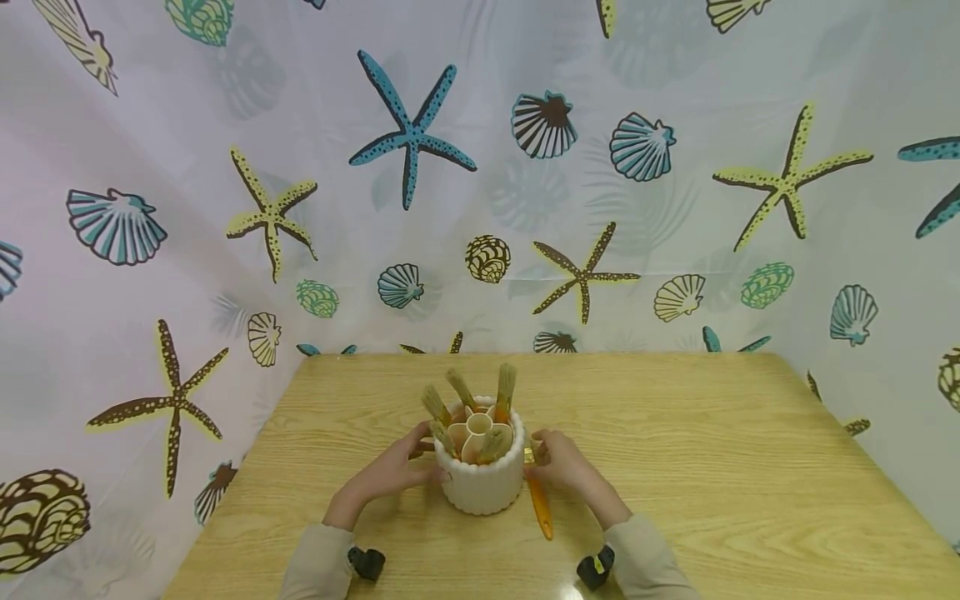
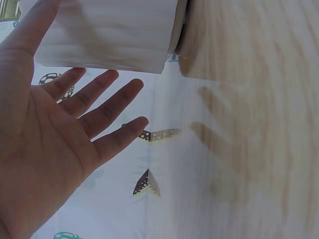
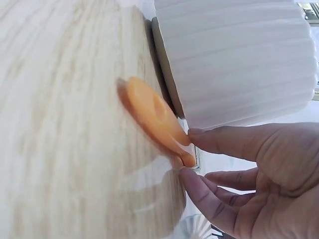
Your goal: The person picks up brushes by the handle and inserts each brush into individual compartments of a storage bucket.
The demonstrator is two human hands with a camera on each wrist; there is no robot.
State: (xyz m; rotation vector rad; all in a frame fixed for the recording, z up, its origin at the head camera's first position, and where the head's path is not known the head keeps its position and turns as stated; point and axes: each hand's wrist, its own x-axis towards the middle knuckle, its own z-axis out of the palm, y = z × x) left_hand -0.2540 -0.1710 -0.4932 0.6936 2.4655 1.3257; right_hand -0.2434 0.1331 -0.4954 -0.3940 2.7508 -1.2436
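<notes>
A white ribbed round holder (image 1: 482, 487) stands on the table, with several paintbrushes (image 1: 504, 392) upright in its sections, bristles up. My left hand (image 1: 397, 467) is at the holder's left side; in the left wrist view its fingers (image 2: 107, 107) are spread and fairly straight, with the thumb along the white wall. To the right of the holder lies a loose paintbrush (image 1: 540, 504) with an orange handle. My right hand (image 1: 562, 462) pinches it near the metal band, thumb and index finger on either side of the orange handle (image 3: 157, 117). Its bristles are hidden.
The wood-grain table (image 1: 712, 450) extends on both sides of the holder. Behind and beside it hangs a white curtain (image 1: 465, 225) printed with starfish and shells. Both wrists carry small black cameras (image 1: 367, 563).
</notes>
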